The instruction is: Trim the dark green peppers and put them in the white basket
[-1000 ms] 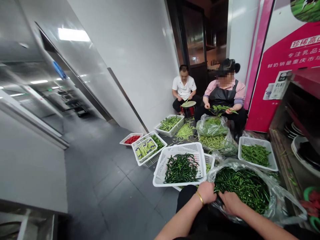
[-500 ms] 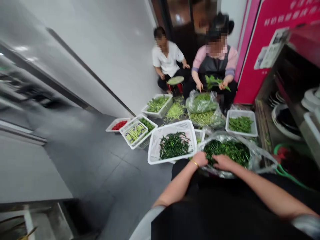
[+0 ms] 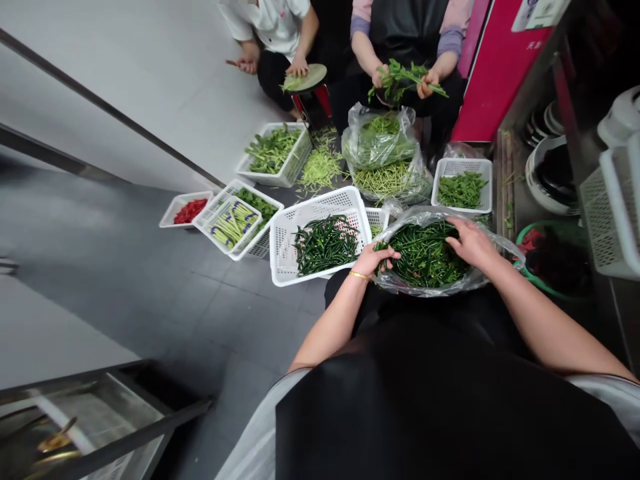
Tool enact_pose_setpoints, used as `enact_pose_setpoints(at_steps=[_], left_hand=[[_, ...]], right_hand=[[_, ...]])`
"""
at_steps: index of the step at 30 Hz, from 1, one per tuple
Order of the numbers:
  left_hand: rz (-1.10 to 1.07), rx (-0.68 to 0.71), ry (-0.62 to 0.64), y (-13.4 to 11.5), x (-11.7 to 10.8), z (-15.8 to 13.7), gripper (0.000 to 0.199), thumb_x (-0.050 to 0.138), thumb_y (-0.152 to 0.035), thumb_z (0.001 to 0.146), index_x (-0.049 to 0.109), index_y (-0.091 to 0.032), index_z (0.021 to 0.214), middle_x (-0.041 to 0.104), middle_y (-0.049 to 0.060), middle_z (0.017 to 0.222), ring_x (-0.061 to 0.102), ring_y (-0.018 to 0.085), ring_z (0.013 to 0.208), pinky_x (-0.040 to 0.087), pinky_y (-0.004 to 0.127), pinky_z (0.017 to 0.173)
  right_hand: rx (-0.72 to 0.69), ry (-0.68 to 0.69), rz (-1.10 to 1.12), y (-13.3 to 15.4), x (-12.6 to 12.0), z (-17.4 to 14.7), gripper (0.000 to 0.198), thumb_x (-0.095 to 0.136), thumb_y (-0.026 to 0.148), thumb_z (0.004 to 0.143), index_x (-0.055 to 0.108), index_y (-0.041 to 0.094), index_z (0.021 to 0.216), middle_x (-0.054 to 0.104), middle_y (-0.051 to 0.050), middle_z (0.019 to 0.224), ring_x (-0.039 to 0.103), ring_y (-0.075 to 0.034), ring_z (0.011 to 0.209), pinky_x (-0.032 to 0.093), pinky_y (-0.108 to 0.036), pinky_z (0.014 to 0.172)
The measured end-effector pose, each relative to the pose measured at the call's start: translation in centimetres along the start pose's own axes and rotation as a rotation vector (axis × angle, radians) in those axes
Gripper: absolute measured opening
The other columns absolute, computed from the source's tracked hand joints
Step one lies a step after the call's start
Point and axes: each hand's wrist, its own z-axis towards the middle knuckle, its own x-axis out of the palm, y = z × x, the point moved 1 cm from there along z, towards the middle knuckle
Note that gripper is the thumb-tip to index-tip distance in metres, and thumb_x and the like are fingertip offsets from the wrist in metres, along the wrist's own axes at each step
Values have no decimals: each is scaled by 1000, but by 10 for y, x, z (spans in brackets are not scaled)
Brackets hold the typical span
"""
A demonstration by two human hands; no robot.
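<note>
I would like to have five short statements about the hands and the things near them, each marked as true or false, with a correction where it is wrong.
1. The left hand has a bracelet at its wrist. True.
2. The right hand is at the bag. True.
3. The bag is full of red peppers. False: it holds green chillies.
4. A white basket is just left of the bag in the picture. True.
5. The left hand rests on the floor. False: it is at the bag.

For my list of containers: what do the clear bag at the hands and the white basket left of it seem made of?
Clear bag: probably thin, glossy plastic film; it is see-through, wrinkled and bright along its folds.
White basket: likely moulded plastic, smooth-looking, given its evenly pierced walls and rounded rim.
</note>
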Motion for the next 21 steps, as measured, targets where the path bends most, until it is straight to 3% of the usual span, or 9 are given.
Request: enact_pose_setpoints(at_steps=[2, 5, 9, 13, 17, 21], left_hand=[[-192, -11, 35, 0, 2, -1, 23, 68, -31, 74, 57, -12, 81, 69, 6, 74, 53, 8, 49, 31, 18, 42], [-311, -64, 48, 3, 7, -2, 27, 72, -32, 72, 58, -11, 83, 61, 0, 61, 51, 7, 48, 28, 17, 41], [-306, -82, 53, 6, 10, -7, 31, 76, -35, 69, 60, -11, 77, 55, -2, 56, 49, 6, 44, 25, 18, 39], [-252, -81, 68, 7, 17, -13, 33, 79, -39, 66, 60, -12, 71, 56, -1, 55, 49, 6, 43, 26, 19, 39], [-256, -76, -32, 18, 44, -15, 34, 81, -40, 64, 63, -13, 75, 59, 0, 57, 49, 7, 44, 27, 20, 40], [-258, -44, -119, 31, 62, -16, 38, 82, -42, 59, 59, -13, 67, 54, -2, 50, 45, 6, 42, 27, 20, 40]], right_hand=[[-41, -11, -105, 6, -7, -19, 38, 44, 31, 96, 57, 20, 130, 59, -13, 114, 61, -24, 93, 48, -38, 80], [-202, 130, -229, 25, -1, -33, 38, 35, 25, 99, 64, 24, 123, 58, -10, 107, 58, -22, 92, 44, -30, 72], [-383, 337, -387, 44, 14, -15, 37, 39, 18, 96, 67, 24, 120, 56, -11, 107, 55, -21, 95, 39, -26, 70], [-358, 331, -417, 43, -4, 5, 27, 49, 31, 94, 71, 22, 108, 57, -12, 110, 57, -22, 93, 38, -27, 66], [-180, 235, -223, 55, -12, -15, 25, 53, 36, 91, 70, 20, 98, 64, -9, 97, 61, -19, 78, 39, -27, 63], [-94, 166, 246, 82, 19, -56, 24, 52, 37, 89, 61, 19, 78, 64, -5, 74, 58, -16, 67, 40, -27, 62]])
